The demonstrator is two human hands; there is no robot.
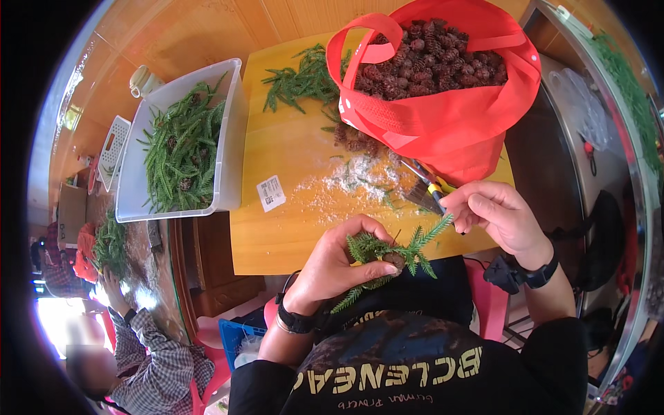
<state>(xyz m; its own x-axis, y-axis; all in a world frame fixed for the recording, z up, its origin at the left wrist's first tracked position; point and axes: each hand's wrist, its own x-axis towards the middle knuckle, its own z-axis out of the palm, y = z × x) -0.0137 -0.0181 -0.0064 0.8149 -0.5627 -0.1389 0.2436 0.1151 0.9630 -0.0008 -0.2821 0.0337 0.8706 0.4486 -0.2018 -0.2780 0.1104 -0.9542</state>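
Observation:
My left hand [339, 259] is closed around a green artificial pine sprig, its thumb pressed beside a small brown pine cone [395, 260] set among the needles. One branch of the sprig [419, 250] points up and right toward my right hand [494, 213]. The thumb and fingers of that hand are pinched at the branch's tip; whether they grip it or something thin is not clear. Just behind the right fingertips, pliers [437, 188] with yellow and black handles lie on the yellow table [266, 238], partly covered by the hand.
A red bag [443, 121] full of pine cones [415, 66] stands at the table's far right. White flakes [363, 178], a paper label [270, 193] and loose sprigs [301, 83] lie on the table. A clear bin [232, 138] of sprigs is left. Another person [162, 353] works at lower left.

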